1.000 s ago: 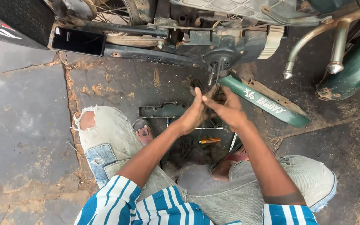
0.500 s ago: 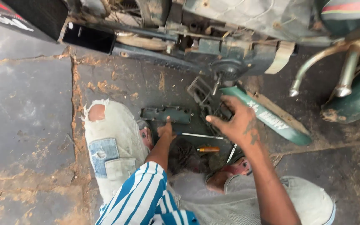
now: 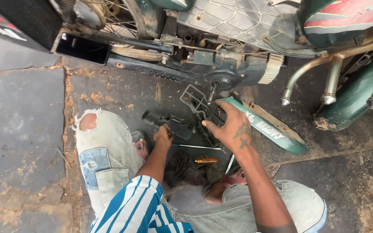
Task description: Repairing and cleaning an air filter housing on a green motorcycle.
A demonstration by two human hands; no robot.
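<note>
A: What took the most room in the view?

B: The motorbike (image 3: 221, 47) filled the whole top edge, and its frame was cut off at the top and on both sides. Below it the stone floor (image 3: 20, 125) was dark and cracked. On the left the floor was bare up to the picture edge, so there was free room for moving. On the right the chrome exhaust pipes (image 3: 331, 82) and a green fender (image 3: 350, 101) closed the space.

A: Were there any labels or panels?

B: A long green side panel (image 3: 266, 129) lay tilted on the floor, just right of the hands, with white lettering on it. In the top left corner there was a black part (image 3: 5, 21) with a red and white mark, but it was cut by the edge.

A: And the hands?

B: The right hand (image 3: 229, 129) was half open. Its fingertips touched a dark metal grid piece (image 3: 197, 101) that stood under the engine. The left hand (image 3: 164, 137) was closed, and it rested at a dark metal part (image 3: 169, 123) on the floor. If it really gripped that part, I could not tell.

A: What small things lay near?

B: A thin metal rod (image 3: 197, 147) lay between the two arms. Just under it was a screwdriver with an orange handle (image 3: 207, 161). A dark rag (image 3: 182, 170) lay beside the knee, and its shape was hard to make out. One sandal (image 3: 140, 144) was half hidden behind the left arm.
</note>
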